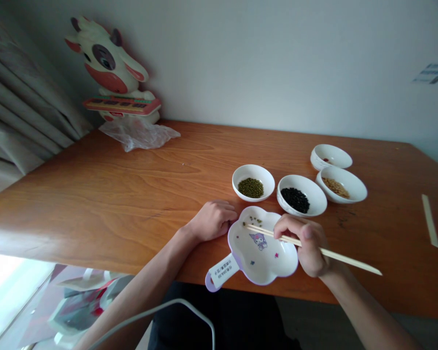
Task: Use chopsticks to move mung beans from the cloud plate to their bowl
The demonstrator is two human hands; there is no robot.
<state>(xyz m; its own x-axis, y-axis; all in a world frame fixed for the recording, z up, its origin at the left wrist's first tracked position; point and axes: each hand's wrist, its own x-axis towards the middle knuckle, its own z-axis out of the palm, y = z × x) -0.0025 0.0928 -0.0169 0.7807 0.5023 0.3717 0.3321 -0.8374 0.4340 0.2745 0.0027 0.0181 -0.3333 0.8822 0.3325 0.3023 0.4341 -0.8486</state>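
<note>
My right hand (306,240) grips a pair of wooden chopsticks (336,255). Their tips are at a small green bean inside a white flower-shaped dish (266,267) with a purple rim, a cartoon figure and a labelled handle. A few more green beans (256,220) lie near the dish's far side. Curled into a loose fist, my left hand (212,221) rests on the table against or just beside the dish's left rim; its fingertips are hidden. Just beyond stand a white bowl of green beans (251,187) and a white bowl of black grains (295,200).
To the right, a bowl of tan grains (336,187) stands before another white bowl (331,156) with a few reddish bits. A cow-shaped toy keyboard (122,104) and a clear plastic bag (140,135) sit back left. A pale strip (430,221) lies far right; a cable (160,306) crosses my left forearm.
</note>
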